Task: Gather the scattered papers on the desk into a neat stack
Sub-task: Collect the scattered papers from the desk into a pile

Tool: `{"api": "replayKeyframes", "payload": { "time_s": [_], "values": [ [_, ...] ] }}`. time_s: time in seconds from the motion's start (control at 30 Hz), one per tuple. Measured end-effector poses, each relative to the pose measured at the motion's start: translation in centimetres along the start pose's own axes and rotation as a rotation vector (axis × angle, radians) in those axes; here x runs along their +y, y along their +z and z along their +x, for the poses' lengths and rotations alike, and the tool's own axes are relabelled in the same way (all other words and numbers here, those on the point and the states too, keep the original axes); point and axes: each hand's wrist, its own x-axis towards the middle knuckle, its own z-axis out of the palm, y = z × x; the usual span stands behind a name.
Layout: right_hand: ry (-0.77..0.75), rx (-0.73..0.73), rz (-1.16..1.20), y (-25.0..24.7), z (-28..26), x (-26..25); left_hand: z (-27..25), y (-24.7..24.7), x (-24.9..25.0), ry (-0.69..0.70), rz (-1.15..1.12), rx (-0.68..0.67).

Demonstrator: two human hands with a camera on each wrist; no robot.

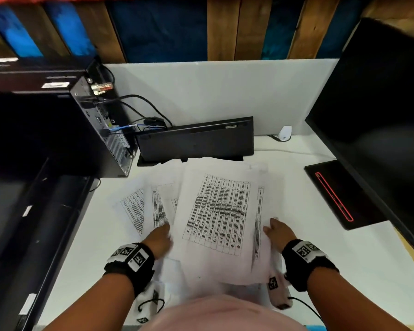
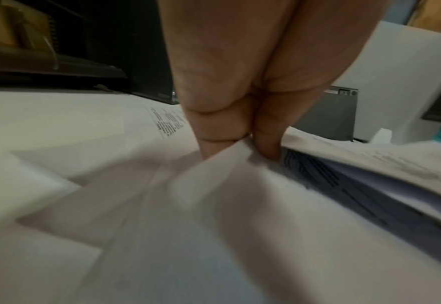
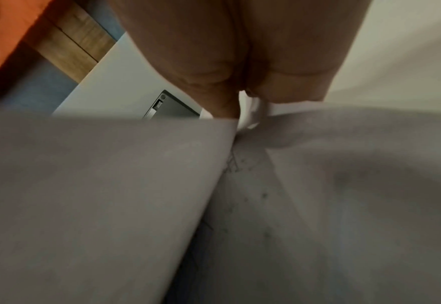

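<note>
A loose pile of white papers (image 1: 215, 211) printed with tables lies in the middle of the white desk (image 1: 332, 259). The top sheet is skewed. More sheets (image 1: 134, 211) fan out from under the pile on its left. My left hand (image 1: 161, 235) is at the pile's left edge. In the left wrist view its fingers (image 2: 214, 131) pinch a sheet's edge (image 2: 230, 164). My right hand (image 1: 275, 229) is at the right edge, where thumb and fingers (image 3: 224, 102) hold the paper (image 3: 110, 185). Both wrist views are blurred.
A black keyboard (image 1: 196, 142) stands on edge behind the pile. A computer tower (image 1: 98, 130) with cables is at the back left. A dark monitor (image 1: 378, 111) and its base (image 1: 339, 194) fill the right side. A small white device (image 1: 285, 133) sits by the back wall.
</note>
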Motion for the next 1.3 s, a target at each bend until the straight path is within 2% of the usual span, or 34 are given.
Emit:
{"api": "replayKeyframes", "payload": {
  "time_s": [0.07,0.17,0.27,0.33,0.43,0.57,0.63,0.77,0.93,1.0,1.07,1.2,1.27,1.3],
  "values": [
    [0.023,0.001,-0.049,-0.5,-0.5,-0.4,0.6,-0.3,-0.3,-0.042,-0.148,0.027],
    [0.01,0.044,-0.06,-0.5,-0.7,-1.0,2.0,-0.6,-0.8,-0.101,-0.359,0.162],
    [-0.034,0.04,0.01,1.0,-1.1,-1.7,2.0,0.4,0.9,-0.091,-0.327,0.116],
    [-0.023,0.05,0.138,1.6,-1.9,-2.3,1.7,1.4,1.8,-0.078,-0.296,0.104],
    [-0.016,0.18,0.349,1.1,-1.5,-1.6,1.8,1.7,1.7,-0.078,-0.355,0.183],
    [0.008,0.212,0.258,-0.3,-1.0,-0.2,1.5,0.4,1.2,-0.034,-0.506,0.288],
    [-0.028,0.231,0.233,-0.4,-1.1,-0.2,1.2,-0.4,1.7,-0.021,-0.551,0.29],
    [-0.155,0.425,0.242,-1.2,-1.9,-1.1,2.5,-1.6,2.2,-0.058,-0.659,0.293],
    [-0.411,0.349,0.15,-3.4,-5.0,-3.6,4.3,-1.9,2.3,-0.075,-0.92,0.203],
    [-0.431,0.486,0.131,-4.6,-6.2,-4.5,5.0,-1.9,2.2,-0.134,-0.869,0.204],
    [-0.44,0.737,0.145,-6.3,-7.5,-5.4,5.8,-1.8,2.0,-0.19,-0.758,0.202],
    [-0.457,1.139,0.375,-10.4,-10.5,-7.3,6.1,-1.6,2.1,-0.204,-0.621,0.233],
    [-0.403,1.234,0.5,-12.1,-11.4,-7.9,6.3,-1.3,2.4,-0.22,-0.593,0.243],
    [-0.364,1.227,0.544,-12.6,-11.6,-8.1,6.4,-1.2,2.6,-0.227,-0.595,0.251]
  ]
}}
